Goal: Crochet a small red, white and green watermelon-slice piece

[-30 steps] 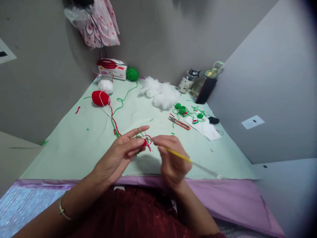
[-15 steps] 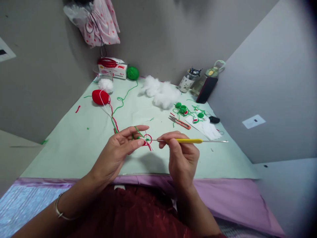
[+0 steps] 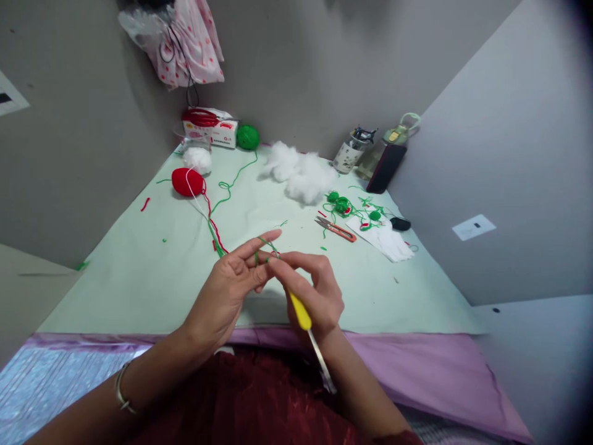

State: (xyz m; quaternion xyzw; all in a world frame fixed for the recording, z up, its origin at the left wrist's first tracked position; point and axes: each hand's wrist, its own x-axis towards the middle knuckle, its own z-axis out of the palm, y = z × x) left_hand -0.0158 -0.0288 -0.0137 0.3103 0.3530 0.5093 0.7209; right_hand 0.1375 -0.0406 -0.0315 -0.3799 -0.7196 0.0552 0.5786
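Observation:
My left hand (image 3: pixel 231 287) pinches a small crochet piece, now mostly hidden between my fingers, with green yarn (image 3: pixel 217 238) looped over its raised forefinger. My right hand (image 3: pixel 315 290) is closed around a crochet hook with a yellow handle (image 3: pixel 301 311); the hook tip is at the piece and the metal tail points back toward my body. Green, red and white strands run from my hands up to a red yarn ball (image 3: pixel 188 182) and a green yarn ball (image 3: pixel 248 137) at the far left of the pale green table (image 3: pixel 139 272).
White stuffing (image 3: pixel 301 173) lies at the back centre. Red-handled snips (image 3: pixel 336 229), several small green crocheted bits (image 3: pixel 343 205), white cloth (image 3: pixel 386 241), a black phone (image 3: pixel 386 168), a jar (image 3: pixel 349 154) and a box (image 3: pixel 210 131) sit around. Grey walls close both sides.
My right hand has swung the hook from pointing right to pointing back toward me, and closed in on my left hand. The red loop of the piece is now hidden.

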